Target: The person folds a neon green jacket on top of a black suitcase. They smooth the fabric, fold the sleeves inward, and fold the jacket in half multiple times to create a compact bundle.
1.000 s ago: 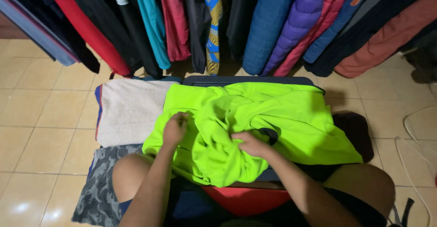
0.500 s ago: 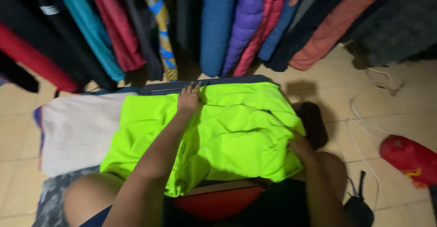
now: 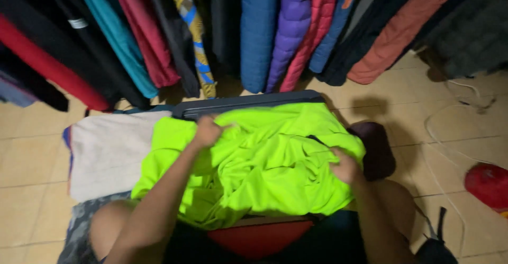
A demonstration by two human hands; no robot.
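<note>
A neon yellow-green garment (image 3: 264, 163) lies crumpled over a dark suitcase (image 3: 243, 105) in front of me. My left hand (image 3: 207, 131) is closed on a fold of the garment near its far left edge. At the garment's right edge, my right hand (image 3: 346, 167) grips the fabric too. Both forearms reach over the cloth from my knees. A red item (image 3: 259, 237) shows under the near edge of the garment.
A row of hanging coats and jackets (image 3: 275, 31) in several colours fills the top. A pale grey cloth (image 3: 108, 153) lies left of the garment. On the tiled floor to the right are a dark round object (image 3: 377, 150), white cables (image 3: 450, 131) and a red object (image 3: 489, 184).
Both hands have bunched the garment, which lay flatter before. My left hand pulled back from the far edge and closed on the fabric; my right hand gripped the right edge.
</note>
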